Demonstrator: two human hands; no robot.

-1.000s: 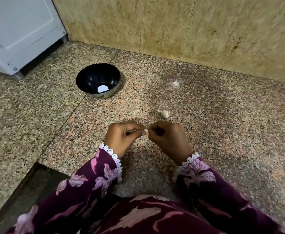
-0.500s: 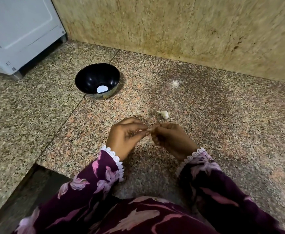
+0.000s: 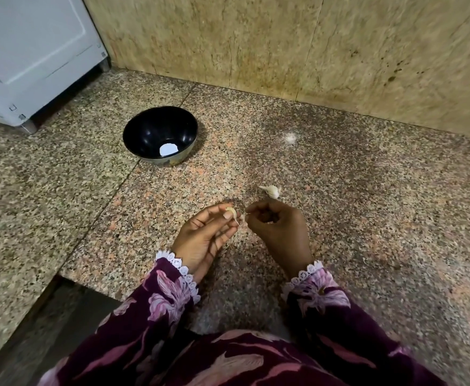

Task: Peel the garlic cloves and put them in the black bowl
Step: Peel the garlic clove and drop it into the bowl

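On a speckled granite surface (image 3: 367, 218) backed by a stained beige stone wall (image 3: 284, 51), with a white appliance (image 3: 33, 51) standing at the far left, you are kneeling or sitting close in a purple floral sleeve (image 3: 167, 299) edged with white lace. Your hands, pressed together over one clove a second ago, are now drawing apart: your left hand (image 3: 206, 235) is turning palm-up and pinching the pale garlic clove (image 3: 230, 211) between thumb and fingertips, a thin wisp of skin trailing from it, while your right hand (image 3: 278, 227) is curling its fingers around what looks like a torn-off scrap of peel, too small to make out for certain. That parting is suggesting the skin is coming away and this clove is nearly bare, so its trip to the bowl is likely coming next. The black bowl (image 3: 183, 129) is sitting well apart, ahead and to your left, holding only one white patch at its bottom, perhaps a reflection or a label. A second clove (image 3: 270, 190), unpeeled by the look of it, is lying on the stone just beyond your right hand. No brand, label or writing is legible anywhere
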